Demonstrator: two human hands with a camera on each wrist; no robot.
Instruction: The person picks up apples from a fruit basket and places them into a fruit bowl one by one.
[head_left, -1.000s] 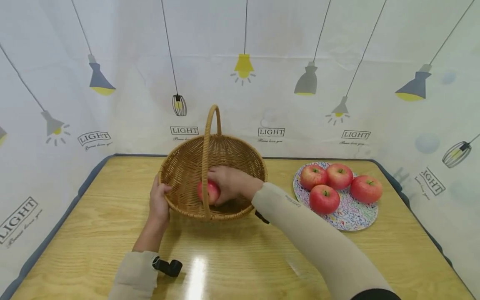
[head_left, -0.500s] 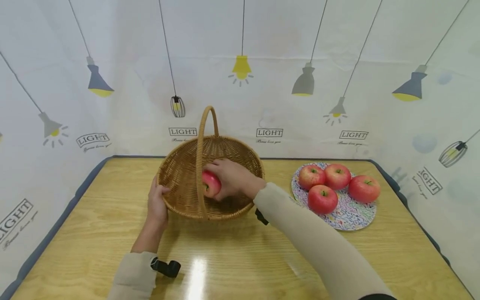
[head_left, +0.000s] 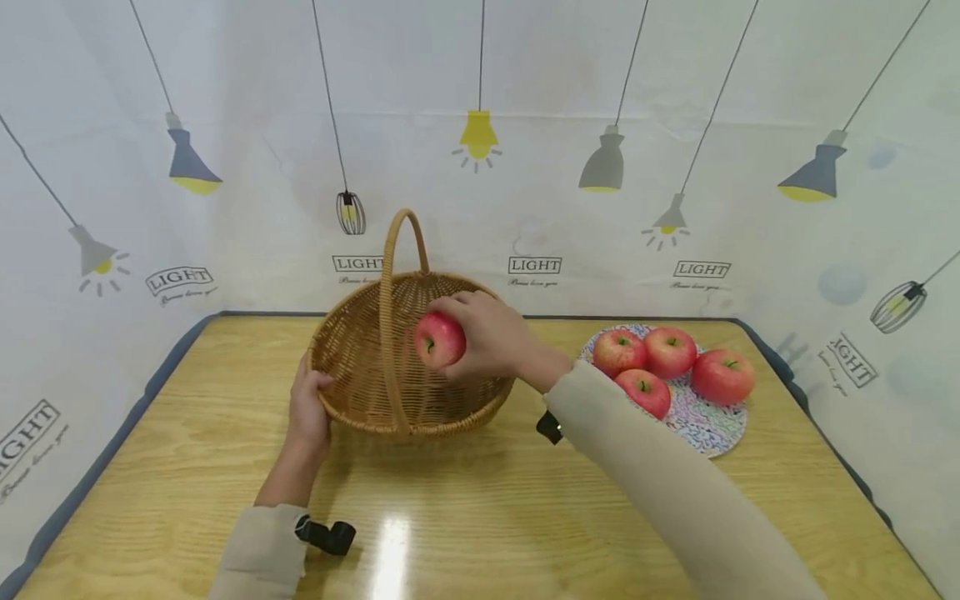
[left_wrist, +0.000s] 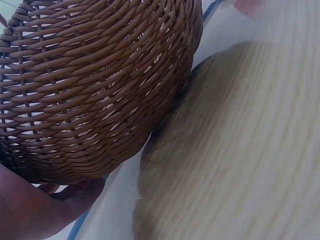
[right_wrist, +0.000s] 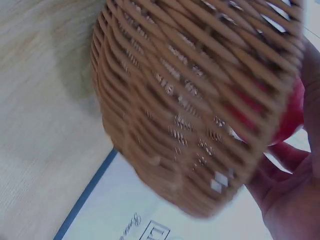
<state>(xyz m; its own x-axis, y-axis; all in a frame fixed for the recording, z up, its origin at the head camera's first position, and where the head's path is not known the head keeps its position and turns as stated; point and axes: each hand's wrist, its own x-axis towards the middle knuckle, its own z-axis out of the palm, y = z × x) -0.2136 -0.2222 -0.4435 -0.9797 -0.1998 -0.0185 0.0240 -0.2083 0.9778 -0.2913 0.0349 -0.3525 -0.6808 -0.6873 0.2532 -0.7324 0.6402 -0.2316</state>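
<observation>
A brown wicker basket (head_left: 352,367) with a tall arched handle (head_left: 387,317) leans with its mouth toward me in the head view. At its left side my left hand (head_left: 309,412) grips the rim, thumb over the edge and fingers outside the weave. In the left wrist view those fingers lie against the basket wall (left_wrist: 100,85). My right hand (head_left: 491,333) holds a red apple (head_left: 439,342) in front of the basket's mouth, right of the handle, with its stem facing me. The basket partly covers the apple (right_wrist: 291,117) in the right wrist view.
On the right of the wooden table (head_left: 480,533) lies a colourful patterned plate (head_left: 723,429) bearing several red apples (head_left: 722,377). My right sleeve (head_left: 660,467) overlaps its near edge. Behind stands a white cloth backdrop (head_left: 547,192) printed with lamps.
My right hand has raised the apple from inside the basket up to its mouth, moving slightly right. The left hand keeps its grip on the rim, and the basket has shifted a little.
</observation>
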